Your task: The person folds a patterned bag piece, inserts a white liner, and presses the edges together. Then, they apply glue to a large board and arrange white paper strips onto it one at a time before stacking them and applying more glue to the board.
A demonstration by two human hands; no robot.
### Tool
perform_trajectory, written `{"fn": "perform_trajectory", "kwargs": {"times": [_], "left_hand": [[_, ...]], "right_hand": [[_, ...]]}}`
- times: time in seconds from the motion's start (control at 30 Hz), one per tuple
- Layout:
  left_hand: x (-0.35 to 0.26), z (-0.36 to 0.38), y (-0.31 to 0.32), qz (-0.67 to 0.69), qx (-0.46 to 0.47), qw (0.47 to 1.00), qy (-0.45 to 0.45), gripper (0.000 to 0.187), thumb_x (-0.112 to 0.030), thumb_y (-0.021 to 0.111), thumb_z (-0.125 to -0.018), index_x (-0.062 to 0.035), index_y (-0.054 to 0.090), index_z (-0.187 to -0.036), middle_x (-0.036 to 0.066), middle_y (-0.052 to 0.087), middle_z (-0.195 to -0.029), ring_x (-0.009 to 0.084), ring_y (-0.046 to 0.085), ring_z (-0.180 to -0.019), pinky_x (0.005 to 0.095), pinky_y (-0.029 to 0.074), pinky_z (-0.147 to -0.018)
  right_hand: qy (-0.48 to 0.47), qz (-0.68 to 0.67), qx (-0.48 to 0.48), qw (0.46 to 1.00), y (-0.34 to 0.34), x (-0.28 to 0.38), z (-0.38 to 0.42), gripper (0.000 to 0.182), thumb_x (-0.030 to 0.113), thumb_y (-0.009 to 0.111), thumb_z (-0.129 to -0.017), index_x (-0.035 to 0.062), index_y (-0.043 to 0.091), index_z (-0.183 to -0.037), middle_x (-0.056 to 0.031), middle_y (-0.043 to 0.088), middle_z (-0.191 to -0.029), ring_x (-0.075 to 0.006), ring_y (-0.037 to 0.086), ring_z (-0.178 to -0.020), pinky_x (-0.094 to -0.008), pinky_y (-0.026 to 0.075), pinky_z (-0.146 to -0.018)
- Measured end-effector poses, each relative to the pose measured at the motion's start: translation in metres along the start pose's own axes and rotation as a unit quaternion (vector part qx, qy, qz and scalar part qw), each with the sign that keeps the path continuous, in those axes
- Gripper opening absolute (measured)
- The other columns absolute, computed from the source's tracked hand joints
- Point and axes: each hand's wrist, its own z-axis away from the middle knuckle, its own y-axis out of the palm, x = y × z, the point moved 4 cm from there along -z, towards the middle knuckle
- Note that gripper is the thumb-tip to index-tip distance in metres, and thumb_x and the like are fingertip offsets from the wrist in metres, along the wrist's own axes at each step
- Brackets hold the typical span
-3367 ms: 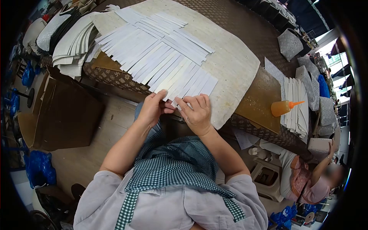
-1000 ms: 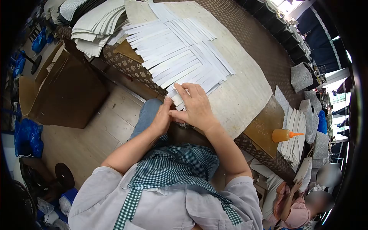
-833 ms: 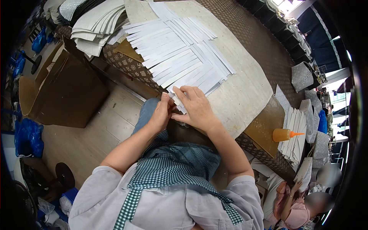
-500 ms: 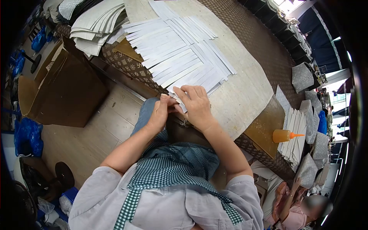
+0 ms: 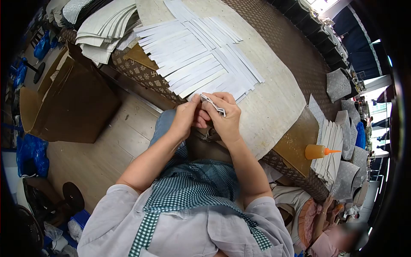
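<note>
Many white paper strips (image 5: 195, 53) lie fanned out on a pale mat (image 5: 274, 100) covering the brown table (image 5: 295, 51). At the mat's near edge, both of my hands pinch one folded white strip (image 5: 212, 104) lifted off the mat. My left hand (image 5: 187, 115) holds its left end. My right hand (image 5: 224, 115) grips it from the right, fingers curled over it. The remaining strips sit just beyond my knuckles.
A stack of white sheets (image 5: 105, 28) lies at the table's left end above an open cardboard box (image 5: 64, 103). An orange glue bottle (image 5: 317, 151) and another pile of strips (image 5: 327, 150) sit at right. A seated person (image 5: 325, 227) works at lower right.
My hands have lifted one strip off the near edge of the fan and brought it up between them, folded. The fanned strips stay where they were.
</note>
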Motion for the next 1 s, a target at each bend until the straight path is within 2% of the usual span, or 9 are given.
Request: {"fn": "perform_trajectory", "kwargs": {"times": [0.2,0.3,0.33,0.47,0.53,0.67,0.77,0.87,1.0], "left_hand": [[-0.008,0.001,0.021,0.098,0.022,0.995,0.027,0.046,-0.044,0.052,-0.096,0.0014,0.061,-0.101,0.012,0.065,-0.081,0.0189,0.063,-0.057,0.0274,0.052,-0.052],[-0.004,-0.006,0.024,0.036,-0.009,0.998,0.055,0.038,-0.036,0.059,-0.094,0.0017,0.061,-0.098,0.012,0.065,-0.079,0.0186,0.063,-0.056,0.0267,0.052,-0.050],[-0.006,-0.006,0.024,0.042,-0.025,0.997,0.059,0.025,-0.023,0.064,-0.090,0.0019,0.062,-0.093,0.011,0.064,-0.074,0.0180,0.063,-0.054,0.0263,0.051,-0.049],[-0.015,-0.007,0.024,0.009,-0.053,0.995,0.088,0.011,-0.007,0.062,-0.082,0.0036,0.062,-0.083,0.009,0.062,-0.067,0.0160,0.061,-0.052,0.0270,0.050,-0.046],[-0.007,-0.010,0.015,0.001,-0.061,0.993,0.098,0.011,-0.007,0.062,-0.082,0.0039,0.061,-0.083,0.009,0.062,-0.068,0.0159,0.060,-0.052,0.0272,0.049,-0.045],[0.002,-0.003,0.014,0.024,-0.052,0.994,0.096,0.014,-0.010,0.065,-0.086,0.0038,0.061,-0.085,0.007,0.061,-0.068,0.0145,0.059,-0.053,0.0268,0.051,-0.051],[0.006,0.002,0.013,0.037,0.005,0.994,0.103,0.026,-0.020,0.068,-0.089,0.0020,0.057,-0.100,0.007,0.063,-0.083,0.0135,0.062,-0.064,0.0262,0.052,-0.059],[0.012,0.010,0.006,0.035,0.037,0.993,0.109,0.035,-0.019,0.068,-0.089,-0.0032,0.050,-0.116,0.005,0.062,-0.098,0.0143,0.064,-0.076,0.0259,0.053,-0.063],[0.005,0.018,-0.018,0.031,-0.011,0.993,0.113,0.027,-0.016,0.059,-0.092,-0.0020,0.050,-0.113,0.006,0.060,-0.096,0.0171,0.064,-0.083,0.0316,0.055,-0.070]], "right_hand": [[0.103,-0.153,-0.079,0.980,-0.020,-0.015,0.000,0.023,0.011,0.071,-0.086,-0.0014,0.070,-0.106,-0.0087,0.062,-0.101,-0.0130,0.058,-0.088,-0.0241,0.046,-0.075],[0.118,-0.179,-0.091,0.973,-0.023,-0.015,0.003,0.025,0.013,0.070,-0.087,-0.0035,0.068,-0.107,-0.0078,0.061,-0.100,-0.0121,0.057,-0.087,-0.0243,0.047,-0.075],[0.122,-0.185,-0.094,0.971,-0.024,-0.015,0.002,0.026,0.013,0.070,-0.088,-0.0041,0.068,-0.107,-0.0074,0.061,-0.099,-0.0118,0.057,-0.087,-0.0246,0.047,-0.075],[0.204,-0.358,-0.167,0.896,-0.048,-0.036,-0.004,0.030,0.013,0.065,-0.091,-0.0035,0.059,-0.115,-0.0101,0.061,-0.110,-0.0132,0.058,-0.089,-0.0271,0.049,-0.076],[0.247,-0.398,-0.358,0.808,-0.098,-0.031,-0.015,0.035,0.014,0.062,-0.092,-0.0020,0.054,-0.123,-0.0141,0.059,-0.120,-0.0204,0.059,-0.102,-0.0331,0.051,-0.087],[0.070,-0.399,-0.449,0.796,-0.208,0.003,-0.036,0.039,0.017,0.060,-0.093,-0.0014,0.050,-0.126,-0.0184,0.055,-0.127,-0.0293,0.053,-0.119,-0.0443,0.041,-0.106],[-0.029,-0.377,-0.350,0.857,-0.207,0.032,-0.047,0.031,0.016,0.059,-0.094,0.0007,0.054,-0.121,-0.0134,0.060,-0.116,-0.0223,0.059,-0.106,-0.0395,0.047,-0.097],[-0.028,-0.090,-0.233,0.968,-0.132,0.052,-0.062,0.024,0.018,0.064,-0.092,0.0007,0.063,-0.108,-0.0035,0.061,-0.098,-0.0101,0.056,-0.077,-0.0251,0.046,-0.073],[-0.178,0.101,-0.031,0.978,-0.027,0.045,-0.076,0.038,0.014,0.075,-0.076,0.0057,0.068,-0.113,-0.0089,0.058,-0.099,-0.0216,0.055,-0.087,-0.0307,0.047,-0.074]]}}
